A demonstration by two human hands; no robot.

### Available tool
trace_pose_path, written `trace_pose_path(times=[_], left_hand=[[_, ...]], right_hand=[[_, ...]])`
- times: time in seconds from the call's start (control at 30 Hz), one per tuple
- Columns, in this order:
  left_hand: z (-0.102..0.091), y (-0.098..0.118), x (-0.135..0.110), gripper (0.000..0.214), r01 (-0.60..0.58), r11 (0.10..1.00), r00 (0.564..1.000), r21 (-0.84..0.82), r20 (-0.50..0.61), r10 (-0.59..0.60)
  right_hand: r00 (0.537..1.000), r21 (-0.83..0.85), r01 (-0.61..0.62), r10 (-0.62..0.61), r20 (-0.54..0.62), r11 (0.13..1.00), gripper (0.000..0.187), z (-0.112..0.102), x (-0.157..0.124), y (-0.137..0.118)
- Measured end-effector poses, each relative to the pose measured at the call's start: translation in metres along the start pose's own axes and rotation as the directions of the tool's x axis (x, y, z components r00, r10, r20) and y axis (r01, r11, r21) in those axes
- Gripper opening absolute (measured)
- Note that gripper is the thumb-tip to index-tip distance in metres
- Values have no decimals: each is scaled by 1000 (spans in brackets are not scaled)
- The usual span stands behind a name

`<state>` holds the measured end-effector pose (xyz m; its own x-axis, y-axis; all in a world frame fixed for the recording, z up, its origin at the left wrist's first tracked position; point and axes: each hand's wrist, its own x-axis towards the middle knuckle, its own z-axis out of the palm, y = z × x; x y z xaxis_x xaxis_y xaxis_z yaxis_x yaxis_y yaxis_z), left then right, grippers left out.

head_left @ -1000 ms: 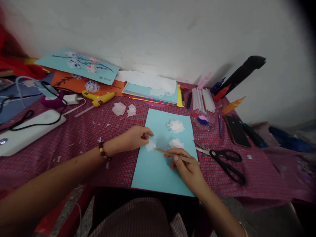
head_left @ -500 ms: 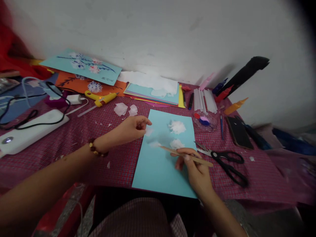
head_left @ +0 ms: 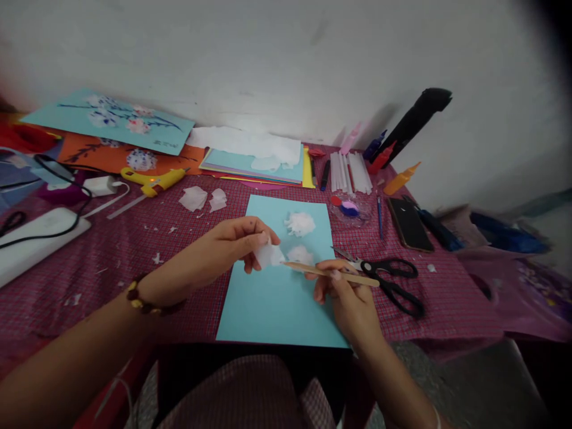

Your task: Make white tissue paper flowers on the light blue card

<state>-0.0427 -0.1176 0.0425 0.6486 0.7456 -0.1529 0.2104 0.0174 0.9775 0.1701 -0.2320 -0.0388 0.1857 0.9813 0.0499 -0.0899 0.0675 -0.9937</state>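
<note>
My left hand (head_left: 245,239) pinches a small piece of white tissue paper (head_left: 269,255) between thumb and fingers above the light blue sheet (head_left: 277,310). In my right hand (head_left: 346,295) is a flat wooden stick (head_left: 357,278), held like a pen, and its pointed tip meets the lower right edge of the tissue. Two crumpled white paper puffs, an upper puff (head_left: 300,224) and a lower puff (head_left: 300,255), sit on the sheet's right half. The stick and right fingers lie just in front of the lower one.
Black-handled scissors (head_left: 393,277) lie open right of the sheet, near a phone (head_left: 410,223). Behind are loose tissue pieces (head_left: 193,198), a yellow glue gun (head_left: 154,180), a paper stack (head_left: 254,164), glue sticks (head_left: 351,173) and a paint palette (head_left: 350,208). A power strip (head_left: 40,241) lies left.
My left hand, which hung near the sheet's left edge, now grips the tissue and has met the stick's tip. The view has shifted right.
</note>
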Motion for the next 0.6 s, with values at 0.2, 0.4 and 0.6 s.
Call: trace_pose_path(times=[0.2, 0.4, 0.6], left_hand=[[6, -2, -10, 17, 27, 926, 997, -376, 82, 4], [26, -43, 5, 13, 272, 730, 962, -627, 157, -223], [29, -63, 6, 18, 290, 713, 951, -638, 108, -290]], right_hand=[[975, -261, 37, 22, 219, 965, 19, 11, -11, -11], [961, -367, 129, -25, 275, 921, 23, 11, -24, -11], [985, -286, 166, -144, 95, 944, 20, -17, -35, -14]])
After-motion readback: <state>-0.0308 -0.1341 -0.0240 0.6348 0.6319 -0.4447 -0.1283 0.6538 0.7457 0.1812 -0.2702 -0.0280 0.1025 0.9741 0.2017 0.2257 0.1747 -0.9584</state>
